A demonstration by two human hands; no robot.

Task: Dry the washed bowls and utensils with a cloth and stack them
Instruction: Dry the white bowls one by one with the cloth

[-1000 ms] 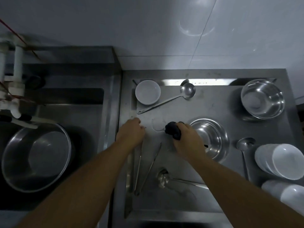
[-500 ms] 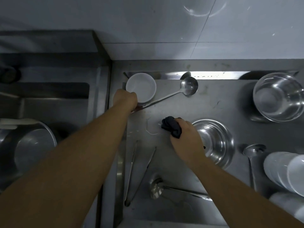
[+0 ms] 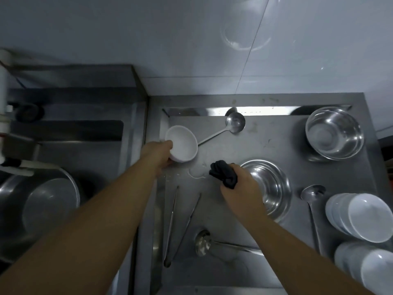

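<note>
Gripping the white bowl (image 3: pixel 181 145) by its rim, the left hand (image 3: pixel 158 155) had lifted and tilted it off the steel surface (image 3: pixel 255 145). Right-hand (image 3: pixel 240 188) fingers stayed closed around the dark cloth (image 3: pixel 222 175) nearby; wiping probably came next.

Hidden and cut-off parts at the drying counter

The right hand (image 3: pixel 240 188) covers part of the steel bowl (image 3: pixel 274 188); the left hand (image 3: pixel 158 155) hides the white bowl (image 3: pixel 182 145)'s near wall and the far ladle (image 3: pixel 235 122)'s handle end. The lower white bowl stack (image 3: pixel 370 267) runs off the right edge, blurred. The sink basin (image 3: pixel 49 201) is cut by the left edge.
</note>
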